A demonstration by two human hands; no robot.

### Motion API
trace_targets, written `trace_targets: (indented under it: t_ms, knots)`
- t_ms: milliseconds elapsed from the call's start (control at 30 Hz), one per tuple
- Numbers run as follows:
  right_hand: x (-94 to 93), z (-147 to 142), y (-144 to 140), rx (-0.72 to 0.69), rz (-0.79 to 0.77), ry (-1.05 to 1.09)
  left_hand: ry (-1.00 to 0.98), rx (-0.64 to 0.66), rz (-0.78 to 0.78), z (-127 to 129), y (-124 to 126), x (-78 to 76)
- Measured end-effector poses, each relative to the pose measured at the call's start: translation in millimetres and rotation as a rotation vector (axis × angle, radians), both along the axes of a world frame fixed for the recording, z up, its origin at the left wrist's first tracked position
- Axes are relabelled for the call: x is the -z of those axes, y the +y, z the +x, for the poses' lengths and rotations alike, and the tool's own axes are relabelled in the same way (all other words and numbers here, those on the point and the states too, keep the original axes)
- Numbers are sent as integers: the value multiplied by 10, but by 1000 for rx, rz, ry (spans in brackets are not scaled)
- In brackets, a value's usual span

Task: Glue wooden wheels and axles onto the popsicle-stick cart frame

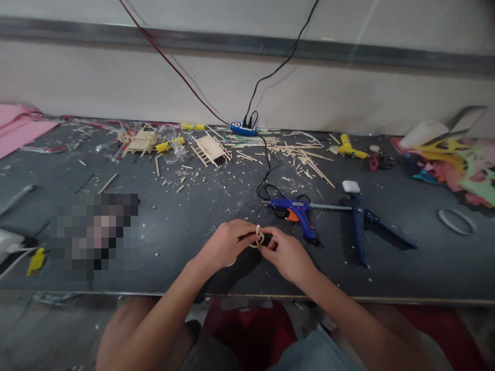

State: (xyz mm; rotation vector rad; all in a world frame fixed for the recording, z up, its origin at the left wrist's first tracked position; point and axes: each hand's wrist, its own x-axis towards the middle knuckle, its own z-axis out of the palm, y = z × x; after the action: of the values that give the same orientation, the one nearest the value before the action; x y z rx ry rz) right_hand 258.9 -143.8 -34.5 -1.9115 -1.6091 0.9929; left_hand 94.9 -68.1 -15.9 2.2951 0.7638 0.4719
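Left hand: the left hand (pixel 226 242) is closed, its fingertips pinching one side of a small pale ring-shaped wooden piece (pixel 258 238) and a dark part beside it.
Right hand: the right hand (pixel 284 253) is closed too, its fingers gripping the same small piece from the other side; the two hands touch each other there.
Held piece: small, light beige, curved like a loop with a short stick end standing up; finer detail is too small to tell. It is held just above the near middle of the table.
Table: a dark grey matt table (pixel 185 221) with a dusty, scratched surface, covered with short wood chips.
Glue gun: a blue plastic glue gun with an orange trigger (pixel 297 212) lies just beyond the right hand, its black cable (pixel 266 170) running to a blue power strip (pixel 243 129).
Cutter: a dark blue long-handled cutter (pixel 361 221) lies to the right of the gun.
Sticks: thin pale wooden sticks (pixel 305 157) are scattered at the far side, near a flat panel of glued sticks (pixel 211 148).
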Motion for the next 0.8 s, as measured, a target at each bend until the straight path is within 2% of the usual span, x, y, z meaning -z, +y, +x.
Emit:
trace_targets:
  t_ms: [800]
  knots:
    - [-38,3,22,-16,1,-42,-41,27,36,-7,-29,57]
